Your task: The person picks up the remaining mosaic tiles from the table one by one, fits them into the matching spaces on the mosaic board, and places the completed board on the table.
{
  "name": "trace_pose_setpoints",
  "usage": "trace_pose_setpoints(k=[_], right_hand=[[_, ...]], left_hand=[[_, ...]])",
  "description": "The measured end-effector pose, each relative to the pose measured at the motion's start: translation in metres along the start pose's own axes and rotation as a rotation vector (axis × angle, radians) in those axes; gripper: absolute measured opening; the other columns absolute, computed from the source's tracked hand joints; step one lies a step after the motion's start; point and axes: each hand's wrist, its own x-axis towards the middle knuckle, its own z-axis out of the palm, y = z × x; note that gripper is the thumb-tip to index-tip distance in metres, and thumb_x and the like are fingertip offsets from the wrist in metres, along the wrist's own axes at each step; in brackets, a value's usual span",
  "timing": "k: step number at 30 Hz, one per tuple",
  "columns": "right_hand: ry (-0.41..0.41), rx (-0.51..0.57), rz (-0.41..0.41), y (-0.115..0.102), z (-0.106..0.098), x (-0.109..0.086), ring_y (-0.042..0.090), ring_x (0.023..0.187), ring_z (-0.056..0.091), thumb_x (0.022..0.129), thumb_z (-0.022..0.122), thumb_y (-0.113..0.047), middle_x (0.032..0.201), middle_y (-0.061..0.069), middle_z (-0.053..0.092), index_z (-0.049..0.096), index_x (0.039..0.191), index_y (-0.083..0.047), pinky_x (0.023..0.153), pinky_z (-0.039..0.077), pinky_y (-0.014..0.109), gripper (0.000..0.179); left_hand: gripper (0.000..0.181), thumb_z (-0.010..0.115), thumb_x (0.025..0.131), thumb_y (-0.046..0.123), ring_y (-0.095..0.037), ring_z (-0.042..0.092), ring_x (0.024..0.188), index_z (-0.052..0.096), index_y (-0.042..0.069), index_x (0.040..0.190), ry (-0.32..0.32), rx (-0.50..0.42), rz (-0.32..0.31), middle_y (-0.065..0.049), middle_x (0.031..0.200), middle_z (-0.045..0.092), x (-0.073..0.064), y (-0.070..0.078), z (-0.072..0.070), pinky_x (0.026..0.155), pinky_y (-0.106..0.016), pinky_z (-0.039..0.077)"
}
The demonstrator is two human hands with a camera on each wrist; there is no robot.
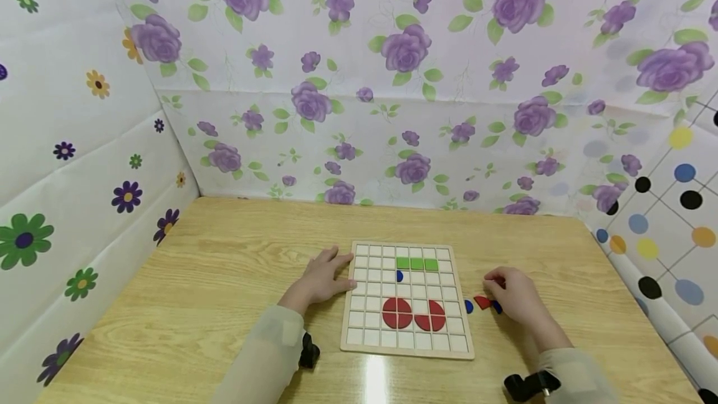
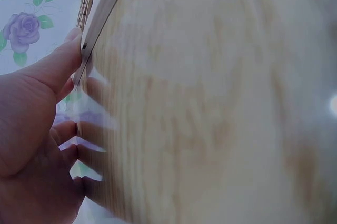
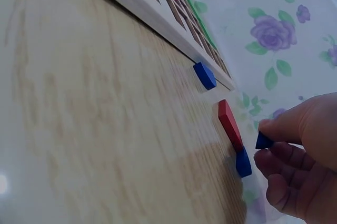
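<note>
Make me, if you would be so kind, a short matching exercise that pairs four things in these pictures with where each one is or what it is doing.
Column one
1. Left hand
2. Green square tiles
3. Right hand
4. Loose red quarter-circle piece

Column two
A. Pinches a small blue piece
B. Lies on the table between two blue pieces
C. Touches the left edge of the grid board
D. Sit side by side near the board's far edge

Right pairs: 1-C, 2-D, 3-A, 4-B
</note>
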Motion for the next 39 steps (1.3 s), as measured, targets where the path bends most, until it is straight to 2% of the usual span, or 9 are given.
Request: trace_pose_setpoints(k=[9, 18, 21, 28, 39], right_hand=[[-0.012, 0.024, -0.013, -0.009, 0.006, 0.003, 0.02, 0.081, 0.059, 0.091, 0.061, -0.011, 0.092, 0.011, 0.067, 0.068, 0.105, 0.001, 0.073, 0.05, 0.037, 0.02], [-0.021, 0.056, 0.008, -0.02, 0.014, 0.003, 0.018, 0.083, 0.058, 0.091, 0.061, -0.012, 0.093, 0.01, 0.066, 0.069, 0.102, -0.002, 0.072, 0.049, 0.033, 0.016], [-0.018, 0.072, 0.008, -0.025, 0.015, 0.003, 0.017, 0.081, 0.055, 0.091, 0.061, -0.011, 0.094, 0.01, 0.064, 0.068, 0.101, -0.002, 0.07, 0.047, 0.031, 0.015], [-0.03, 0.134, 0.011, -0.034, 0.019, 0.009, 0.011, 0.063, 0.052, 0.093, 0.06, -0.012, 0.082, 0.006, 0.062, 0.067, 0.101, -0.002, 0.056, 0.044, 0.025, 0.015], [-0.036, 0.148, -0.006, -0.04, 0.029, 0.016, 0.014, 0.075, 0.053, 0.092, 0.059, -0.01, 0.087, 0.007, 0.063, 0.067, 0.099, -0.002, 0.064, 0.045, 0.025, 0.013]], left_hand=[[0.066, 0.062, 0.089, 0.044, -0.037, 0.005, 0.146, 0.037, 0.022, 0.147, 0.006, -0.005, -0.001, -0.016, 0.158, 0.014, 0.0, -0.002, 0.001, 0.117, -0.056, 0.003], [0.065, 0.061, 0.09, 0.043, -0.038, 0.007, 0.146, 0.039, 0.021, 0.146, 0.019, -0.008, 0.008, -0.017, 0.157, 0.016, -0.002, -0.004, 0.005, 0.117, -0.058, 0.005], [0.065, 0.061, 0.09, 0.043, -0.038, 0.007, 0.146, 0.039, 0.022, 0.146, 0.024, -0.008, 0.012, -0.017, 0.158, 0.016, -0.001, -0.004, 0.005, 0.117, -0.058, 0.005], [0.065, 0.062, 0.089, 0.042, -0.038, 0.008, 0.146, 0.039, 0.022, 0.146, 0.023, -0.018, 0.016, -0.017, 0.157, 0.016, 0.0, -0.002, 0.003, 0.116, -0.059, 0.004], [0.064, 0.062, 0.09, 0.042, -0.038, 0.008, 0.146, 0.039, 0.02, 0.146, 0.018, -0.008, 0.018, -0.018, 0.157, 0.016, -0.001, -0.002, 0.001, 0.117, -0.057, 0.004]])
